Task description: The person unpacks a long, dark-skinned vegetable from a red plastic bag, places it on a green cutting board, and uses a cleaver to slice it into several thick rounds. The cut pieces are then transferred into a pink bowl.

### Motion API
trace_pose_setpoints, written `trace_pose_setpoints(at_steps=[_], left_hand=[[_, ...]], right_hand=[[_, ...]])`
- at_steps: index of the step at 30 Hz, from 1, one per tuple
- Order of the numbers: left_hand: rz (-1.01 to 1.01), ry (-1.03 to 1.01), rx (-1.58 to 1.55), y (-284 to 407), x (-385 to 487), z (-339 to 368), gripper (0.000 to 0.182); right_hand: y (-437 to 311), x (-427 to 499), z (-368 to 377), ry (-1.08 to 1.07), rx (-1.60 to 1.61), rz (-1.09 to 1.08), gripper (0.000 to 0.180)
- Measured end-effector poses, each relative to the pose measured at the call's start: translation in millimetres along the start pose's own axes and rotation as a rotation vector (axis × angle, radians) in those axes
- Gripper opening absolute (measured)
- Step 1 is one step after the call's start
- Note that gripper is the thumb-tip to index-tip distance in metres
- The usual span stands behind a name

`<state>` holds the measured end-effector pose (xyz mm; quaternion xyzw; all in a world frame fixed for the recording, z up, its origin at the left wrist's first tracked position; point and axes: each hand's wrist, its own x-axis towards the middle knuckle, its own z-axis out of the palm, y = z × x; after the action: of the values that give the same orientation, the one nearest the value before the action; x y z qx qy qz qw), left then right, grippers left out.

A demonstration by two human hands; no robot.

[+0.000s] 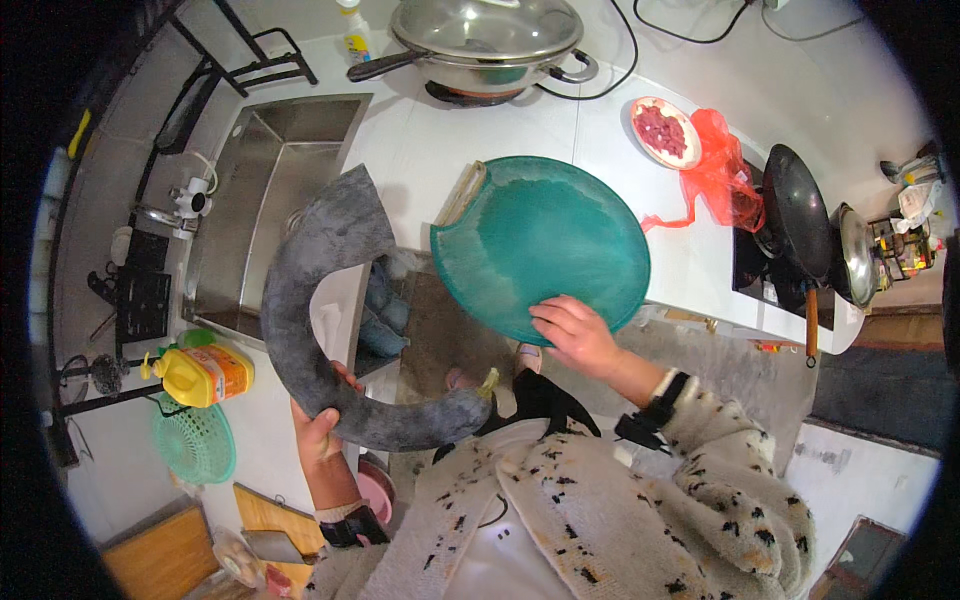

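Observation:
A long curved dark grey-green winter squash or gourd point(300, 322), with a pale stem at one end and the other end cut, is held up in my left hand point(326, 427), over the counter corner beside the sink. My right hand point(570, 334) has its fingers on the near rim of a round green cutting board point(547, 240), its thumb hidden underneath. The board's far part lies over the white counter and its near edge juts past the counter's front. Its light-coloured handle end is at the upper left.
Left are a steel sink point(262, 217), a yellow detergent jug point(210, 375), a green colander point(195, 439) and a cleaver point(277, 546). Behind stands a lidded pan point(487, 45). Right are a plate of cut meat point(666, 135), a red plastic bag point(716, 172) and a wok point(799, 210).

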<state>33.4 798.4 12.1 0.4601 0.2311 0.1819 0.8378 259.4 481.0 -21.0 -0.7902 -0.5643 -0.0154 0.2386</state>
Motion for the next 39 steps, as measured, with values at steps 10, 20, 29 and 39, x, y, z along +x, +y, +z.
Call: trace_pose_setpoints(at_steps=[10,20,29,39], left_hand=[[-0.066,0.015,0.052,-31.2,10.0,47.1,0.073],[-0.170,-0.032,-0.038,-84.7,49.6,82.1,0.066],[-0.304,-0.129,-0.019,-128.7,93.7,112.6,0.064],[-0.424,-0.145,-0.003,-161.2,141.4,118.4,0.067]], right_hand=[[52.4,15.2,124.9,-0.002,-0.037,0.072,0.027],[110.2,-33.1,81.7,-0.072,0.139,0.012,0.035],[276.2,-70.6,-16.4,-0.218,-0.322,0.936,0.038],[295.4,-187.8,-131.1,-0.386,-0.158,1.138,0.040]])
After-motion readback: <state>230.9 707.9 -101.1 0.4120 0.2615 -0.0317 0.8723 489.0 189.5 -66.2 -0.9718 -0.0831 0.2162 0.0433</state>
